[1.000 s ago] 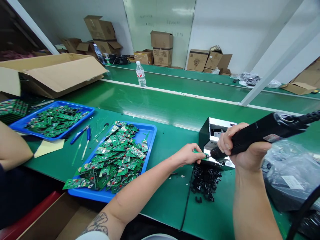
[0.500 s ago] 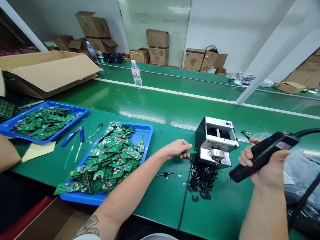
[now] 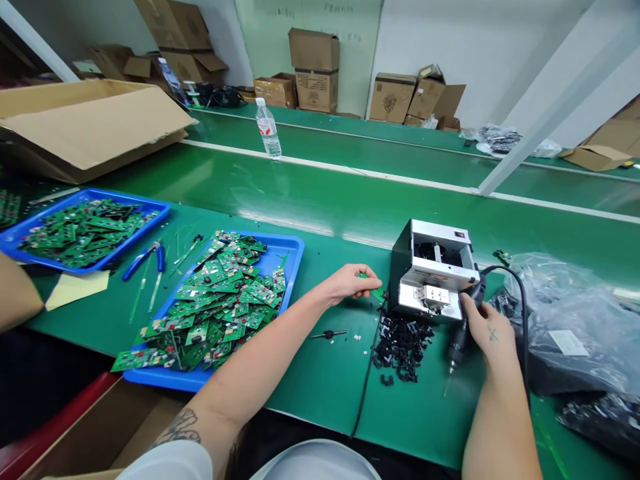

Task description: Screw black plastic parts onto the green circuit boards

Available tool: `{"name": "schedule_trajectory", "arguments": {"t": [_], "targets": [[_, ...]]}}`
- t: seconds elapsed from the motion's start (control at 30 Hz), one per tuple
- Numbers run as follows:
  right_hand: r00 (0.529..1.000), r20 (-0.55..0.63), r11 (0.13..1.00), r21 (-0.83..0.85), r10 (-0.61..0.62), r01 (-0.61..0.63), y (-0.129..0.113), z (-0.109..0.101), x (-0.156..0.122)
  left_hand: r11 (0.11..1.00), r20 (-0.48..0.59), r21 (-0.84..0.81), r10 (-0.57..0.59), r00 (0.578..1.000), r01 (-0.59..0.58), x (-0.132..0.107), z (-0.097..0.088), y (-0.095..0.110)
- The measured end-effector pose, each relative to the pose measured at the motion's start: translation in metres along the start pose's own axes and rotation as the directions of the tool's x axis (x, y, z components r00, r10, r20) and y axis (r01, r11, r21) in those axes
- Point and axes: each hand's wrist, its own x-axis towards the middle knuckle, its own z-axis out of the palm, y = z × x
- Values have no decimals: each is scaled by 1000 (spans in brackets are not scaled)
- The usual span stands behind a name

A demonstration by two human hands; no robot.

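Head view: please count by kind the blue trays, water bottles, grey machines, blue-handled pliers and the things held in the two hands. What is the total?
Blue trays: 2
Water bottle: 1
Grey machine: 1
Blue-handled pliers: 1
Electric screwdriver, in the right hand: 1
Small green board, in the left hand: 1
Total: 7

Bright, even overhead light floods the room. The glossy green bench (image 3: 320,200) throws back pale glare streaks, and the clear plastic bag (image 3: 575,313) glints white. Shadows are soft and short, as under the left hand (image 3: 350,283) and the nearer blue tray (image 3: 293,250). Focus is sharp up close, softer on the far cartons (image 3: 314,67). The wide lens tilts the white post (image 3: 545,113) and stretches the frame's edges.
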Motion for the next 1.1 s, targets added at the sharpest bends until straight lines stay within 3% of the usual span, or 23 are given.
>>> {"name": "schedule_trajectory", "arguments": {"t": [0.23, 0.33, 0.4, 0.47, 0.5, 0.57, 0.63, 0.7, 0.8, 0.97, 1.03, 1.1], "targets": [[992, -33, 951, -289, -120, 105, -10, -5, -23, 999, -76, 10, 41, 996, -41, 0, 3, -2], [968, -132, 932, -325, -213, 160, -17, -16, -43, 996, -39, -17, 87, 995, -88, 0, 2, 0], [932, -155, 916, -292, -328, 274, -19, -21, -63, 993, 0, -56, 105, 994, -105, 0, 3, 1], [869, -24, 853, -205, -494, 479, -16, -20, -86, 992, 5, -69, 107, 994, -107, 2, 4, 0], [811, 102, 796, -153, -577, 586, -14, -17, -98, 992, -2, -64, 107, 994, -107, 2, 5, -1], [640, 350, 659, -78, -684, 748, -10, -9, -123, 991, -21, -47, 124, 992, -125, 4, 6, -3], [489, 486, 520, -81, -724, 850, -8, 3, -143, 987, -15, -23, 158, 987, -159, 5, 8, -6], [412, 548, 410, -134, -727, 902, -10, 14, -157, 984, 11, 1, 181, 983, -181, 6, 9, -8], [381, 611, 333, -196, -694, 922, -15, 27, -165, 986, 52, -3, 165, 985, -165, 3, 10, -6], [346, 650, 324, -159, -677, 933, -20, 35, -164, 994, 72, -110, 13, 997, -5, -10, 15, 9], [323, 656, 350, -95, -682, 932, -27, 30, -157, 995, 125, -81, -53, 991, 63, -15, 15, 15], [319, 659, 452, 36, -681, 891, -38, 23, -145, 997, 209, -23, -61, 976, 67, -20, 13, 18]]}}
